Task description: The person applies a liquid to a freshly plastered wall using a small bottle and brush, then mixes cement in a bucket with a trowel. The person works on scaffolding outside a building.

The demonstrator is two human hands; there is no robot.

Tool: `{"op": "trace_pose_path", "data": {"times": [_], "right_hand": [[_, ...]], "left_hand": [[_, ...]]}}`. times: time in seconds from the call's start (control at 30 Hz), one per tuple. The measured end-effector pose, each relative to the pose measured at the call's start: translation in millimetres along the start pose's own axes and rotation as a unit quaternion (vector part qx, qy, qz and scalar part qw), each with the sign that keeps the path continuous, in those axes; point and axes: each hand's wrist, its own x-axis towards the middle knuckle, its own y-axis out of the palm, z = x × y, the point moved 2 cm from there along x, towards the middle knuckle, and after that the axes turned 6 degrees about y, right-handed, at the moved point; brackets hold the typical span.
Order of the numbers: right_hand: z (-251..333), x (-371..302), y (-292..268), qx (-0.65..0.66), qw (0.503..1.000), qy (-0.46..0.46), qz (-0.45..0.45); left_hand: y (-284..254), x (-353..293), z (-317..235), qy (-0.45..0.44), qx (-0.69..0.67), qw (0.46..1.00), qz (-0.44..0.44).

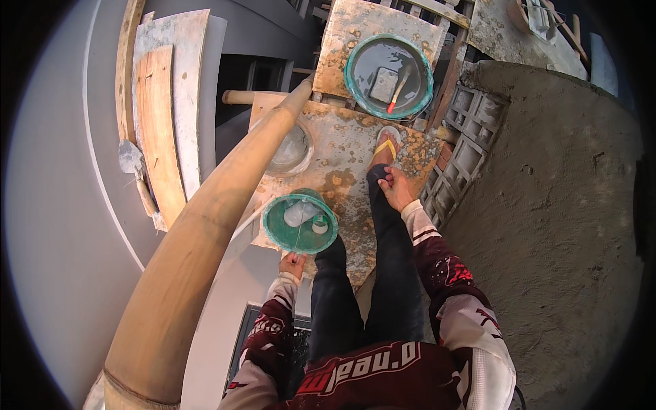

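My left hand (292, 265) is closed at the near rim of a green bucket (272, 236), where a thin handle seems to run. Inside the bucket lie a whitish, semi-transparent object (298, 214) and a small white and green container (320, 223). The bucket hangs beside my left leg. My right hand (400, 189) is over my right knee, its fingers curled in with nothing visible in them. Farther off, a round green basin (352, 89) holds grey water, a pale rectangular block (385, 85) and a brush (400, 89) with a red-tipped handle.
A thick bamboo pole (205, 225) slants along my left. I stand on stained plywood (348, 147); another bucket (294, 152) sits partly behind the pole. A trowel (134, 162) rests by boards (158, 123) at the left wall. Rough wet-looking cement (547, 184) spans the right, beside lattice blocks (468, 133).
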Motion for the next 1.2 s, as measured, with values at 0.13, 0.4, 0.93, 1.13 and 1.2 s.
{"op": "trace_pose_path", "data": {"times": [0.13,0.4,0.93,1.13,1.2], "right_hand": [[-23.0,-12.2,16.3,0.030,0.999,0.014,0.007],[-29.7,-23.3,38.5,0.047,0.998,0.028,0.008],[-41.1,17.4,56.6,0.180,0.983,0.031,-0.028],[-22.5,52.5,30.2,0.191,0.978,-0.017,-0.085],[-2.3,71.4,10.3,0.212,0.971,-0.041,-0.101]], "left_hand": [[-22.5,23.8,61.7,-0.054,0.059,0.996,0.031],[-46.5,24.2,124.3,-0.247,0.415,0.834,0.267],[-26.1,37.8,193.0,-0.320,0.573,0.668,0.351],[-0.2,81.0,149.0,-0.275,0.564,0.731,0.269],[14.0,100.9,101.6,-0.207,0.512,0.800,0.233]]}}
